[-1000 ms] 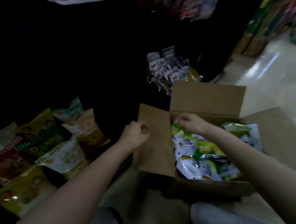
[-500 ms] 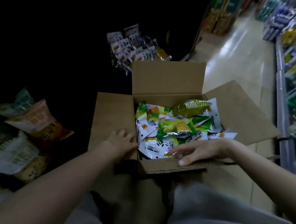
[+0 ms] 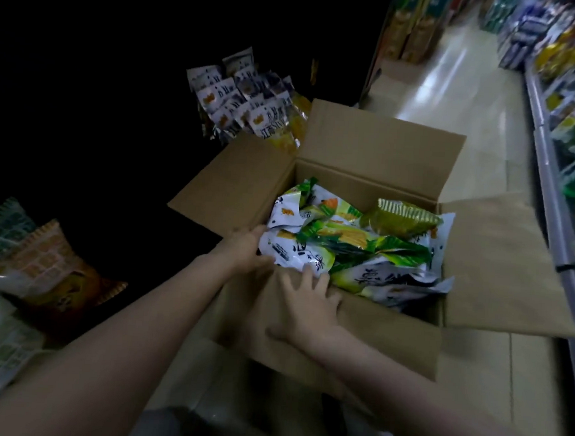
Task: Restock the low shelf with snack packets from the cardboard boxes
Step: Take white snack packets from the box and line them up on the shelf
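An open cardboard box (image 3: 376, 149) stands on the floor in front of me with all its flaps spread. It is full of green-and-white snack packets (image 3: 354, 244). My left hand (image 3: 244, 247) is at the box's near left corner, thumb and fingers closed on the edge of a white-and-green packet (image 3: 294, 251). My right hand (image 3: 308, 305) lies flat on the near flap (image 3: 390, 336), fingers straight and spread. The low shelf (image 3: 92, 161) on the left is very dark.
Orange and pale packets (image 3: 40, 265) lie at the left on the dark low shelf. A stack of white packets (image 3: 242, 98) stands behind the box. A tiled aisle floor (image 3: 468, 104) runs away on the right, lined by stocked shelving (image 3: 572, 99).
My left hand left the left flap and went into the box onto a packet. My right hand slid left from the front edge onto the near flap. The view swung closer to the box.
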